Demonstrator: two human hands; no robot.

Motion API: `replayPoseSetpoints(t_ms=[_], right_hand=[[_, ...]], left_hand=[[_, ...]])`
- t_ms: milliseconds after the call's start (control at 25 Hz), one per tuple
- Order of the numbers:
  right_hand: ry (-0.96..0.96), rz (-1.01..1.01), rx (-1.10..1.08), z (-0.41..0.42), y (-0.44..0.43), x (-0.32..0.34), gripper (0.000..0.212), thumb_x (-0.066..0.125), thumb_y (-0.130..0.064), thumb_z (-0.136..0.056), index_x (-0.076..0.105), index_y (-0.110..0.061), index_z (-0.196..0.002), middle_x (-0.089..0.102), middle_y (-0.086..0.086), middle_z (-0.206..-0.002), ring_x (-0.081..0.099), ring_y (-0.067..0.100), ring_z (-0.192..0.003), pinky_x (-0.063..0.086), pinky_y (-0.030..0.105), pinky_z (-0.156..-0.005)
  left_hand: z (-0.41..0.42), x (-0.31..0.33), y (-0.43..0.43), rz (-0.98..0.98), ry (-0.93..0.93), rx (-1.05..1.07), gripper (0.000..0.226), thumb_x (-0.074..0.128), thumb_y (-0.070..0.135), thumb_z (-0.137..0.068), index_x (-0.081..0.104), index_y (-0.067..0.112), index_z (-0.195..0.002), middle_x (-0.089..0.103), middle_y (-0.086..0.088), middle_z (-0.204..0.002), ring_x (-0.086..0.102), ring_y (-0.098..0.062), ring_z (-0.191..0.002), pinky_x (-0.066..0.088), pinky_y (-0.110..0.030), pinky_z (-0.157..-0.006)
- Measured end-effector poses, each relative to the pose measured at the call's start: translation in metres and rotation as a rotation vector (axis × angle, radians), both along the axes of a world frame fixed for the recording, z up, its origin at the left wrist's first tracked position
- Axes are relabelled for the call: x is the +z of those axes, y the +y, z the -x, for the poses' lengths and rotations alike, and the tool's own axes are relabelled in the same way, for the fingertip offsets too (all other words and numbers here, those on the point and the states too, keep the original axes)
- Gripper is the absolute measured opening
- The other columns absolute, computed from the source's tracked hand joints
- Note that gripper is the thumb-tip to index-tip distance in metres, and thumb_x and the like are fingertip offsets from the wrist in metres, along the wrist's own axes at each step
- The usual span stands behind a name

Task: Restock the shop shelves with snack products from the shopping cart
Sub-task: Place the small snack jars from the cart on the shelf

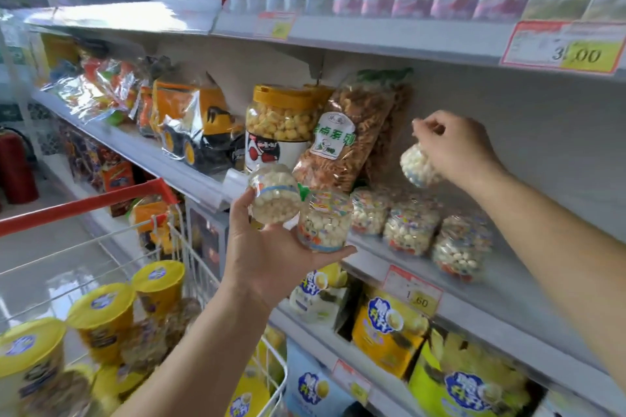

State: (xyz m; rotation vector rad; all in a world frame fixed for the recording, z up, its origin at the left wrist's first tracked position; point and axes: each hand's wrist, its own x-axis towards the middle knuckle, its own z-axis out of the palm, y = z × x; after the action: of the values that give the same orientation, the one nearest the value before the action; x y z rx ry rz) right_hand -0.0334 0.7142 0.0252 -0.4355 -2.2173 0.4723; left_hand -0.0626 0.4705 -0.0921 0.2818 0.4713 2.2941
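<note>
Snack jar (418, 164): your right grip (454, 149) is clutching it above shelf (528, 281), placing step. Your left grip (271, 257) is holding two spare jars (325, 223). Next likely calling for lowering upright beside shelved row (411, 230).

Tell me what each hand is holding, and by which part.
Left hand cradles two small snack jars from underneath, on palm and fingers. Right hand grips a third jar by its top end.
</note>
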Motion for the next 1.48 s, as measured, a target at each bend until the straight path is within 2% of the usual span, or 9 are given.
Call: replayPoseSetpoints(t_ms=[120, 320, 520, 640, 880, 1040, 1200, 1320, 1480], right_hand=[[-0.121, -0.046, -0.155, 0.038, 0.045, -0.002, 0.038, 0.046, -0.037, -0.096, 0.057, -0.009, -0.073, 0.066, 0.018, -0.096, 0.057, 0.035, -0.084, 0.039, 0.033, -0.068], [-0.525, 0.095, -0.239, 0.088, 0.084, -0.035, 0.045, 0.044, -0.039, -0.1, 0.067, -0.002, -0.113, 0.064, 0.022, -0.12, 0.062, 0.035, -0.105, 0.042, 0.029, -0.072], [-0.746, 0.632, 0.056, 0.086, 0.078, -0.029, 0.034, 0.047, -0.028, -0.099, 0.053, -0.014, -0.069, 0.054, 0.007, -0.055, 0.046, 0.02, -0.051, 0.037, 0.024, -0.052], [-0.84, 0.637, 0.106, 0.076, 0.092, -0.021, 0.018, 0.054, -0.023, -0.096, 0.057, -0.01, -0.083, 0.055, 0.011, -0.072, 0.049, 0.022, -0.06, 0.043, 0.03, -0.057], [-0.744, 0.596, 0.109, 0.075, 0.093, -0.033, 0.039, 0.059, -0.028, -0.096, 0.057, -0.003, -0.127, 0.06, 0.018, -0.121, 0.059, 0.027, -0.096, 0.053, 0.036, -0.082], [-0.382, 0.008, 0.163, 0.043, 0.043, -0.004, 0.032, 0.056, -0.045, -0.095, 0.063, -0.021, -0.115, 0.063, -0.002, -0.115, 0.058, 0.019, -0.097, 0.046, 0.03, -0.078], [-0.596, 0.157, 0.662, -0.021, -0.041, 0.01, 0.048, 0.053, -0.071, -0.077, 0.064, -0.041, -0.113, 0.07, -0.012, -0.1, 0.067, 0.006, -0.087, 0.052, 0.026, -0.067], [-0.596, 0.19, 0.655, -0.028, -0.045, 0.002, 0.044, 0.066, -0.058, -0.078, 0.062, -0.043, -0.119, 0.067, -0.011, -0.1, 0.065, 0.005, -0.084, 0.052, 0.027, -0.063], [-0.224, 0.42, 0.482, -0.012, -0.005, 0.001, 0.009, 0.067, -0.034, -0.087, 0.067, -0.03, -0.095, 0.068, -0.003, -0.096, 0.061, 0.01, -0.072, 0.05, 0.032, -0.058]], left_hand=[[0.005, 0.009, 0.007, 0.007, 0.043, -0.009, 0.071, 0.058, 0.063, -0.082, 0.055, 0.019, -0.139, 0.061, -0.025, -0.132, 0.058, -0.053, -0.117, 0.038, -0.079, -0.093], [0.006, 0.01, 0.011, 0.034, 0.073, -0.029, 0.073, 0.06, 0.065, -0.081, 0.052, 0.023, -0.141, 0.058, -0.024, -0.137, 0.054, -0.054, -0.123, 0.034, -0.08, -0.097], [0.009, 0.007, 0.015, 0.045, 0.077, -0.017, 0.074, 0.061, 0.063, -0.079, 0.053, 0.023, -0.14, 0.059, -0.024, -0.135, 0.055, -0.054, -0.121, 0.035, -0.081, -0.095], [0.011, 0.003, 0.017, 0.063, 0.076, -0.019, 0.072, 0.06, 0.063, -0.08, 0.053, 0.022, -0.139, 0.06, -0.024, -0.134, 0.056, -0.053, -0.121, 0.035, -0.081, -0.095], [0.009, 0.003, 0.018, 0.082, 0.054, -0.013, 0.072, 0.06, 0.063, -0.08, 0.053, 0.022, -0.139, 0.06, -0.024, -0.134, 0.057, -0.054, -0.118, 0.034, -0.08, -0.097], [0.009, 0.014, 0.019, 0.072, 0.073, -0.016, 0.071, 0.059, 0.063, -0.082, 0.053, 0.022, -0.139, 0.06, -0.023, -0.135, 0.055, -0.053, -0.121, 0.034, -0.08, -0.097], [0.01, 0.028, 0.031, 0.055, 0.137, -0.038, 0.074, 0.056, 0.064, -0.084, 0.053, 0.018, -0.141, 0.059, -0.02, -0.138, 0.053, -0.05, -0.126, 0.034, -0.079, -0.098], [0.008, 0.034, 0.039, 0.041, 0.164, -0.059, 0.073, 0.056, 0.062, -0.084, 0.051, 0.018, -0.143, 0.058, -0.016, -0.14, 0.05, -0.048, -0.13, 0.034, -0.08, -0.097], [0.006, 0.038, 0.041, 0.059, 0.087, 0.016, 0.062, 0.063, 0.053, -0.08, 0.056, 0.022, -0.133, 0.066, -0.009, -0.13, 0.051, -0.036, -0.13, 0.036, -0.081, -0.094]])
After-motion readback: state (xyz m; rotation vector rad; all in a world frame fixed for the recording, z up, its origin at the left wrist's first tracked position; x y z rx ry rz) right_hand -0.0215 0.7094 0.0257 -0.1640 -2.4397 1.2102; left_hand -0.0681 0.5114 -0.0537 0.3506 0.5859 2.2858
